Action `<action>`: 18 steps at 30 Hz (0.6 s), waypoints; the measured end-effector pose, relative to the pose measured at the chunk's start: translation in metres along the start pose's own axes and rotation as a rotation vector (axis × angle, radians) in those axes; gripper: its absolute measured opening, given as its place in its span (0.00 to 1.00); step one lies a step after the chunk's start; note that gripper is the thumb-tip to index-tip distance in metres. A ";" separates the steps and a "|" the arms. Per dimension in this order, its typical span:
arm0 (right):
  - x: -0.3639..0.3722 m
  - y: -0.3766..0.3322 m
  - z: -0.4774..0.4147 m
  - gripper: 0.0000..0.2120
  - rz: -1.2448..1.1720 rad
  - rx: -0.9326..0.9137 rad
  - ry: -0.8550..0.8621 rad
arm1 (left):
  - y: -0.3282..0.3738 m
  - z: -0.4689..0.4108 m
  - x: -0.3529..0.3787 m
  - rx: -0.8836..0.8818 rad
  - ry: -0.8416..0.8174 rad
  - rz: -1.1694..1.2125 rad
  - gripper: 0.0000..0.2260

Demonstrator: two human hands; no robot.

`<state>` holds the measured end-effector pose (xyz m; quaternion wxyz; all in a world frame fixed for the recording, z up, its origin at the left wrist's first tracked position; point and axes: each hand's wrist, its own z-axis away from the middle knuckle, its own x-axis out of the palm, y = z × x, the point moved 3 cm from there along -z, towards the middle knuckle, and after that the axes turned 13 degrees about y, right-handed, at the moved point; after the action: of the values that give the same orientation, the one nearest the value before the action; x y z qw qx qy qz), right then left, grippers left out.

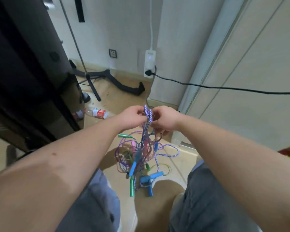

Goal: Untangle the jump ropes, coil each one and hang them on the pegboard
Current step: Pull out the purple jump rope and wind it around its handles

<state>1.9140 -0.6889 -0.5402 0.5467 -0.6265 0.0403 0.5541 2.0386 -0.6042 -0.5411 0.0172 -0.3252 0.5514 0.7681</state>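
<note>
Two hands, left hand (131,118) and right hand (164,119), one rope tangle (141,153), one bottle (97,113).

Plastic water bottle (97,113) with red label lying on its side on the tan floor (119,101), far left, beside a dark cabinet (23,72). Behind it, black tripod stand (90,77), legs splayed. White power strip (149,64) on the far wall, black cable (224,88) plugged in, running right. Wall socket (112,53) left of it.
</note>
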 end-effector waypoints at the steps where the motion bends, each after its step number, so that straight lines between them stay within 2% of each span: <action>1: -0.004 -0.003 0.001 0.05 0.058 -0.005 0.006 | 0.001 -0.001 -0.001 0.013 -0.007 -0.041 0.10; 3: -0.014 -0.009 -0.003 0.06 0.131 0.002 0.004 | 0.007 -0.004 -0.005 0.026 -0.006 -0.133 0.08; 4: -0.032 -0.028 0.011 0.06 0.203 -0.046 0.063 | 0.023 0.009 -0.022 0.073 0.046 -0.179 0.08; 7: -0.065 -0.056 0.025 0.08 0.398 -0.135 0.154 | 0.044 0.015 -0.044 0.130 0.101 -0.377 0.10; 10: -0.067 -0.058 0.027 0.08 0.404 -0.151 0.171 | 0.044 0.013 -0.048 0.144 0.164 -0.537 0.18; 13: -0.075 -0.057 0.021 0.03 0.257 -0.170 0.247 | 0.053 0.014 -0.045 0.212 0.165 -0.426 0.23; 16: -0.072 -0.057 0.011 0.04 -0.114 -0.148 0.249 | 0.055 0.008 -0.029 0.217 0.078 -0.311 0.19; 18: -0.075 -0.060 0.006 0.05 -0.260 -0.163 0.308 | 0.051 0.003 -0.019 0.170 0.060 -0.182 0.18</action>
<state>1.9209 -0.7022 -0.4452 0.5487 -0.7459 -0.0026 0.3777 2.0328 -0.6157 -0.4879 0.0980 -0.3939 0.5831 0.7038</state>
